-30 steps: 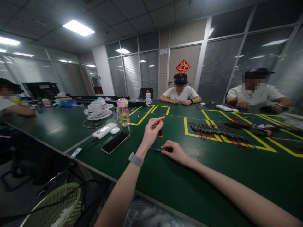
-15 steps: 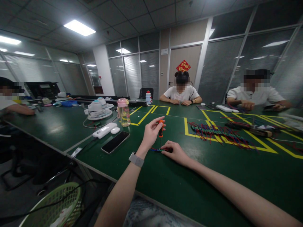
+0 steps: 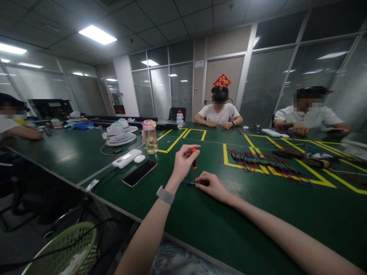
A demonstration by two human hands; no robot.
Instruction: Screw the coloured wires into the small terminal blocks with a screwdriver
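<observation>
My left hand point(image 3: 182, 162) grips the top of an orange and black screwdriver point(image 3: 195, 163) between thumb and fingers. The screwdriver stands upright, its thin shaft reaching down to a small green circuit board point(image 3: 192, 183) on the table. Blue and red wires come off the board's left side. My right hand point(image 3: 213, 185) pinches the board's right end against the table top, its fingertips close beside the screwdriver tip. Exactly where the tip meets the board is too small to make out.
To the left lie a phone point(image 3: 140, 172), a white power bank point(image 3: 127, 158) and a pink-lidded bottle point(image 3: 149, 136). Wired circuit boards point(image 3: 266, 162) form a row within yellow tape at right. White fans point(image 3: 120, 133) stand farther back. Co-workers sit around the green table point(image 3: 252, 225).
My left hand's fingers and thumb have shifted around the screwdriver's handle, with the thumb now over its top. My right hand and the board stay in place.
</observation>
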